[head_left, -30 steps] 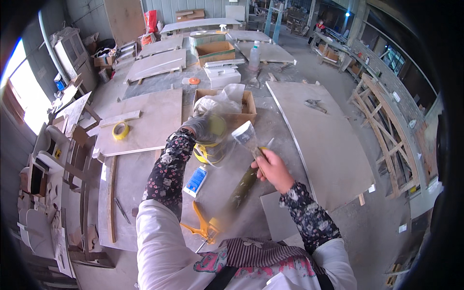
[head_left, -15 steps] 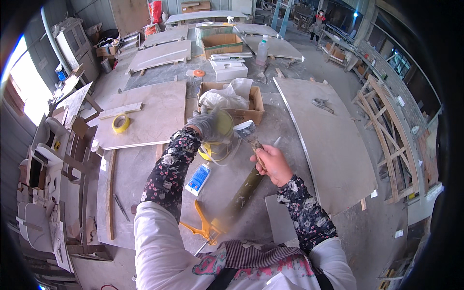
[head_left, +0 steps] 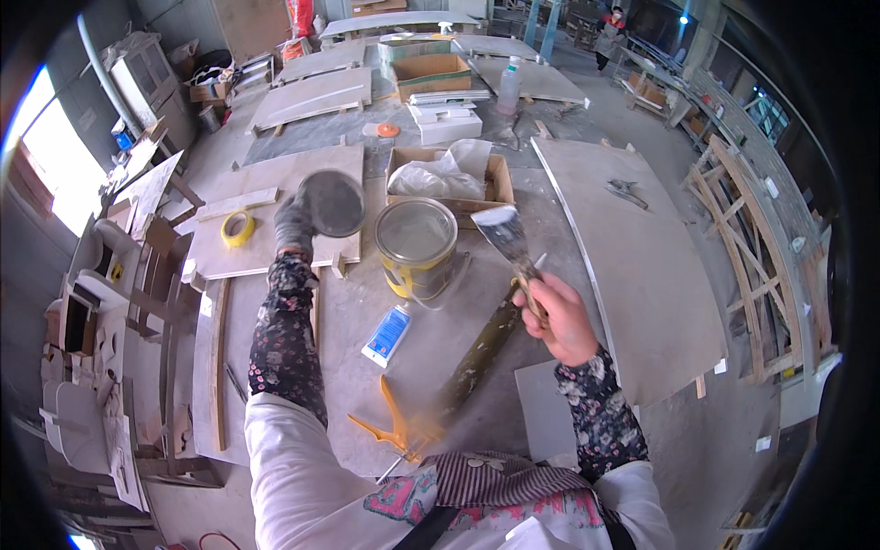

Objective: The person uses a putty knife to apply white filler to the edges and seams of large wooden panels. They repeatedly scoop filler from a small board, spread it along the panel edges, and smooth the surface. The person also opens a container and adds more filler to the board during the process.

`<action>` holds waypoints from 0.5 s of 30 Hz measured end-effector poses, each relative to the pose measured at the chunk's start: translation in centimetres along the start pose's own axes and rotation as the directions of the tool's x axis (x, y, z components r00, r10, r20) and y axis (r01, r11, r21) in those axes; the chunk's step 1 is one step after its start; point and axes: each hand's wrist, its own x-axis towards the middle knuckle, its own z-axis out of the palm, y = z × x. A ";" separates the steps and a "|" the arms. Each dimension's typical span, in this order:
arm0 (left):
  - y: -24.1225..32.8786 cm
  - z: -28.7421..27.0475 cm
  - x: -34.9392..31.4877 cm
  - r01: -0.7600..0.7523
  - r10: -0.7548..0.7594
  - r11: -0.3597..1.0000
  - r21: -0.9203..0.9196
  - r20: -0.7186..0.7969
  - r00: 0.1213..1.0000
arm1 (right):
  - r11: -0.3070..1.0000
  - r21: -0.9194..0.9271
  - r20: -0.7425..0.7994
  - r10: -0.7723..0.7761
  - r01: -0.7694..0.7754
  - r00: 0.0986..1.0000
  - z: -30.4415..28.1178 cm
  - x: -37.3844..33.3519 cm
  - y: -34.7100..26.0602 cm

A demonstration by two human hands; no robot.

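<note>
My gloved left hand (head_left: 294, 226) grips the edge of a round can lid (head_left: 335, 203), its dark grey face turned toward me. Just right of it a metal can (head_left: 422, 278) with yellow at its lower part stands uncovered, pale material inside. In my bare right hand (head_left: 563, 321) is the handle of a putty knife (head_left: 502, 235), blade up, with whitish residue on it. Beneath that hand lies a caulking gun (head_left: 483, 351) with an olive barrel and an orange handle. A blue-and-white tube (head_left: 387, 336) rests in front of the can.
Behind the can stands a cardboard box (head_left: 502, 181) with white plastic. Yellow tape (head_left: 237, 229) lies on a left panel (head_left: 266, 257), pliers (head_left: 627, 192) on the large right panel (head_left: 632, 293). A clear bottle (head_left: 510, 87) stands farther back. Another person (head_left: 609, 41) is far off right.
My left hand has lifted the lid off the can and carried it left, baring the can's mouth. The putty knife has moved slightly right in my right hand.
</note>
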 end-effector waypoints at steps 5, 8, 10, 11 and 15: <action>-7.2 0.8 -9.2 0.466 -0.376 0.687 -0.557 0.277 0.884 | 0.991 -0.103 -0.031 0.081 -0.084 0.996 -2.2 -3.1 1.3; -7.8 0.7 -14.2 0.542 -0.332 0.740 -0.399 0.484 0.810 | 0.986 -0.111 -0.035 0.123 -0.126 0.992 -3.0 -4.1 2.2; -7.3 1.0 -16.8 0.630 -0.323 0.723 -0.285 0.665 0.673 | 0.983 -0.120 -0.033 0.135 -0.138 0.990 -3.1 -4.4 2.6; -7.0 1.3 -17.6 0.595 -0.340 0.793 -0.131 0.715 0.611 | 0.982 -0.131 -0.028 0.131 -0.134 0.991 -3.0 -4.4 2.7; -5.2 3.5 -17.3 0.155 -0.129 0.988 -0.021 0.446 0.885 | 0.978 -0.180 -0.002 0.102 -0.101 0.995 -2.4 -4.5 2.5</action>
